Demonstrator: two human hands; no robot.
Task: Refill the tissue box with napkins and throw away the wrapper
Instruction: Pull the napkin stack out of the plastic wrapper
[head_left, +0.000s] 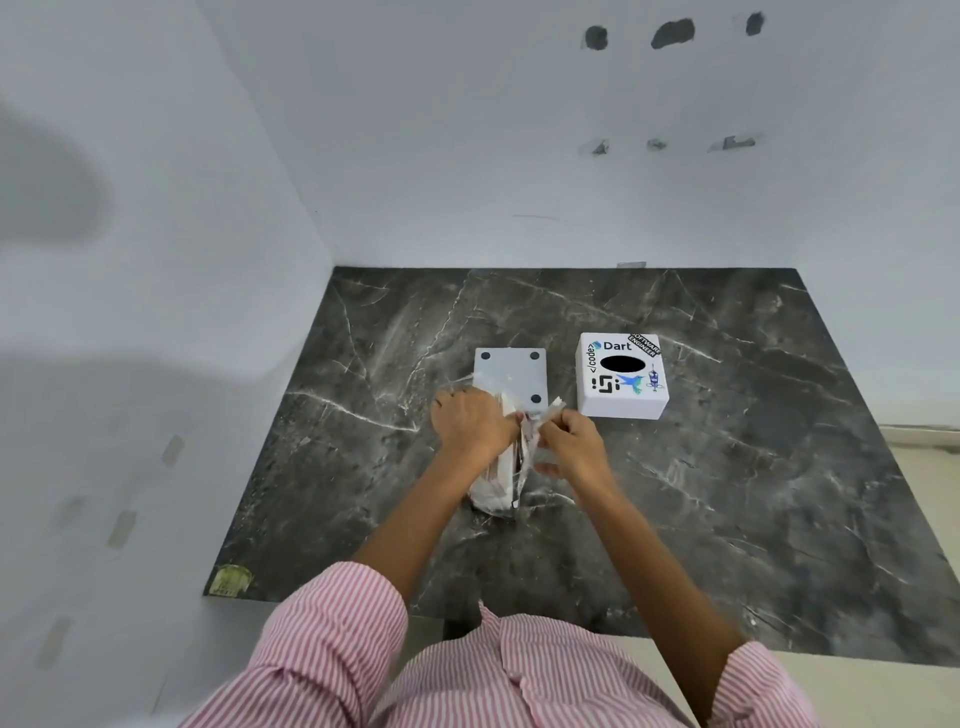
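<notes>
here, left hand and right hand (both fisted) grip the napkin wrapper.

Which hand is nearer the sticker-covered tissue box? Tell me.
Right. The right hand grips the napkin pack just in front and left of the tissue box; the left hand grips the pack farther left.

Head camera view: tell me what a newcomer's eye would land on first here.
First, the two hands meeting at the middle of the dark marble counter: the left hand and right hand pull at the clear wrapper of a napkin pack. Next, the white tissue box with stickers and a dark oval slot, just behind and to the right. A flat white panel with dark dots lies beside it, to its left.
</notes>
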